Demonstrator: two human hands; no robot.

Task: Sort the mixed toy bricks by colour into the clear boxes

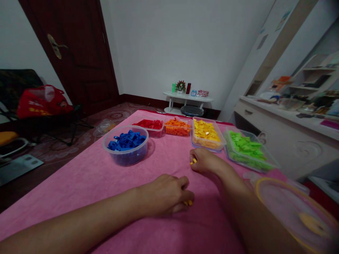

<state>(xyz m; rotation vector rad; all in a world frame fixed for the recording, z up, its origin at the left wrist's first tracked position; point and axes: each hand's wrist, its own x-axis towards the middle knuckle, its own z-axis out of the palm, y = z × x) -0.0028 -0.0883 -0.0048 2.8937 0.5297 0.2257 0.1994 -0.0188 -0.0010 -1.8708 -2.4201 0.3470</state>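
Observation:
My left hand [169,194] is closed on yellow building bricks [188,203], low over the pink cloth [164,158]; its fingers hide most of them. Farther off, my right hand [202,160] curls round another small yellow brick [194,161], just in front of the clear box of yellow bricks [206,132]. To the right of that stands a box of green bricks [246,146]. Orange bricks [177,127] and red bricks [149,124] fill boxes at the far edge. A round tub [128,157] of blue bricks [127,141] stands at the left.
A round clear lid with a yellow rim [267,183] lies at the right, beside my right forearm. Beyond the table are a low white stand [185,96], a white cabinet [286,123] at the right, and a chair holding a red bag [43,100] at the left.

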